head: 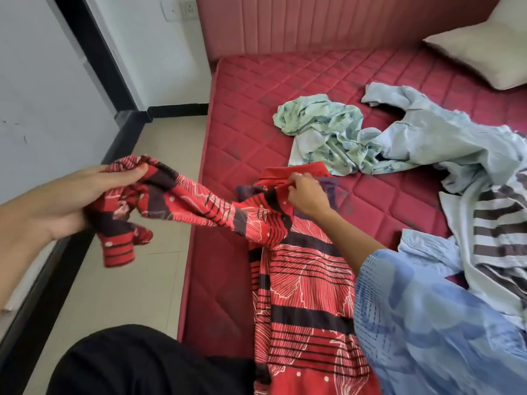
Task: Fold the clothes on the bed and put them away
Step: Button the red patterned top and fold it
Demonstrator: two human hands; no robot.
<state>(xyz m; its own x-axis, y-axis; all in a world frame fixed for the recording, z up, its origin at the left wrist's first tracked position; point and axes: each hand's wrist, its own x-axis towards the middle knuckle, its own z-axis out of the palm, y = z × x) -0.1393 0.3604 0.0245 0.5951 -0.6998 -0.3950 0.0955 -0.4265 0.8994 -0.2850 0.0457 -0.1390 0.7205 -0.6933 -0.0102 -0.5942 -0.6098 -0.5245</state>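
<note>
With the left hand (71, 201) gripping the sleeve out at 9 o'clock and the right hand (306, 195) pinching the collar of the red shirt (308, 295) lying on the bed (385, 195), pull the sleeve taut, then fold it flat across the body.

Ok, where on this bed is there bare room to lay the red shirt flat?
Bare mattress runs from the headboard down to the green garment, and along the left edge beside the red shirt. The right side is crowded with the pale blue shirt and striped garment.
</note>
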